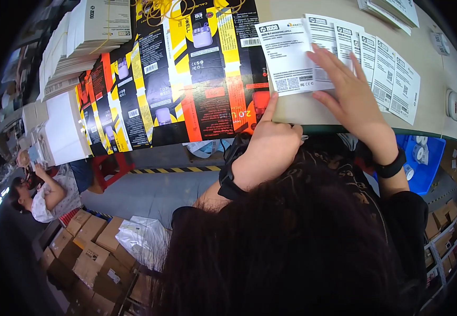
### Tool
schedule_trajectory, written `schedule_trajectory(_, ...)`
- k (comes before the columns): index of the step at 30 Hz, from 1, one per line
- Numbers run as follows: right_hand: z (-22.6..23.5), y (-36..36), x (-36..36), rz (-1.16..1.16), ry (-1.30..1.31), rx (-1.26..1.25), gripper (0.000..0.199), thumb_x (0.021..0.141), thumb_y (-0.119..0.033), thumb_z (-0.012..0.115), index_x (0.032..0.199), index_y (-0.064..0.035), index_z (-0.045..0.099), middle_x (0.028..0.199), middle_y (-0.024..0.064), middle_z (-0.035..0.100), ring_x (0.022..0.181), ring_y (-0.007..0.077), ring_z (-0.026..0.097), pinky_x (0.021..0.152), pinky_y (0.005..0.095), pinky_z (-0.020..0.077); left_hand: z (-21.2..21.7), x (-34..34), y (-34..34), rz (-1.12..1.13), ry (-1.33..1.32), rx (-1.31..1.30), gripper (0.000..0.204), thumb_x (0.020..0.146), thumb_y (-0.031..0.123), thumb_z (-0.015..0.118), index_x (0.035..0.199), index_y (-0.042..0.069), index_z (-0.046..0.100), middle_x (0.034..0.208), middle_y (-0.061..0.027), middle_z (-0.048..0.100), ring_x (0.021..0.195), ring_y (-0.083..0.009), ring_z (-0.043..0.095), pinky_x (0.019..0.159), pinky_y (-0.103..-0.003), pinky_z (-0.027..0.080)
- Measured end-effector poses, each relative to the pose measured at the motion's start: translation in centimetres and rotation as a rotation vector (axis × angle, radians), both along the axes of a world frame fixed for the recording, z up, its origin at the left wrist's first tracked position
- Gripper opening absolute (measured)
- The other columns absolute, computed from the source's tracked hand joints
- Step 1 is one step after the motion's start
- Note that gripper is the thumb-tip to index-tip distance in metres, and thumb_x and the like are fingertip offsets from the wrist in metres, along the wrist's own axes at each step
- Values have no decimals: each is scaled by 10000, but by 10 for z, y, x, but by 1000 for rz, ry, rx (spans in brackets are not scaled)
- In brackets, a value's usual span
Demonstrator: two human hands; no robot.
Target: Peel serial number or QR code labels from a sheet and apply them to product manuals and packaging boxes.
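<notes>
Several white printed leaflets [382,73] lie fanned out on the pale table, overlapping one another. The leftmost leaflet [287,58] is the most fully uncovered. Over its right side my right hand [350,89] spreads its fingers, open, the fingertips on or just above the paper. My left hand [274,145] is at the table's front edge, its index finger stretched to that leaflet's lower left corner. Its other fingers are curled, and I see nothing clearly held in them. Both wrists wear black bands.
Printed black, yellow and red packaging sheets [170,79] cover the table's left, with yellow rubber bands [173,9] on top. Banded leaflet stacks [83,39] stand farther left. A blue bin [429,166] holds rolls below right. Cardboard boxes [94,258] and another person [55,192] are at lower left.
</notes>
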State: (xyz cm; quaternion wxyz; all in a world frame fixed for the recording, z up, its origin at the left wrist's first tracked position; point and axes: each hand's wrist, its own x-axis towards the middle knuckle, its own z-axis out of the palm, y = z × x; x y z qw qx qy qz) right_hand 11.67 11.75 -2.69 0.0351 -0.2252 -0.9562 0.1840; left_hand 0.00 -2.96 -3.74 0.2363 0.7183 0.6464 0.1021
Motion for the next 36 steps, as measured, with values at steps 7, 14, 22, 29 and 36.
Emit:
schedule_trajectory(7,2,6,-9,-198,317,-316,298,808,-133,575,1088,-51,512,1049,76,556,955,184,520,895,303,356,-7,0,-2,28,-59,83,140,699,149,594,666,14,571,533,-101,544,617,-255,590,1044,-475,184)
schedule_trajectory(14,-15,20,-20,-440,472,-902,108,816,-122,590,852,-21,588,741,-6,574,672,41,497,600,160,379,2,-2,1,10,-51,-43,150,738,172,601,731,29,556,586,-95,558,676,-256,592,1053,-459,181)
schedule_trajectory(22,-19,30,-26,-443,346,-859,104,822,-123,582,846,-23,597,702,-25,570,614,14,468,511,147,335,1,-3,-1,7,-56,-77,146,740,177,599,727,40,551,594,-87,562,678,-250,595,1057,-461,172)
schedule_trajectory(29,-19,34,-27,-426,293,-815,103,820,-121,584,849,-23,602,708,-23,577,612,18,474,515,146,341,0,-3,0,2,-69,-80,152,747,185,590,729,40,547,597,-85,563,677,-250,595,1058,-461,165)
schedule_trajectory(36,-20,35,-28,-444,254,-807,103,818,-123,588,843,-23,599,707,-26,578,618,19,479,515,147,349,1,-4,0,7,-77,-104,155,754,189,586,736,39,546,604,-85,564,676,-252,595,1060,-458,161)
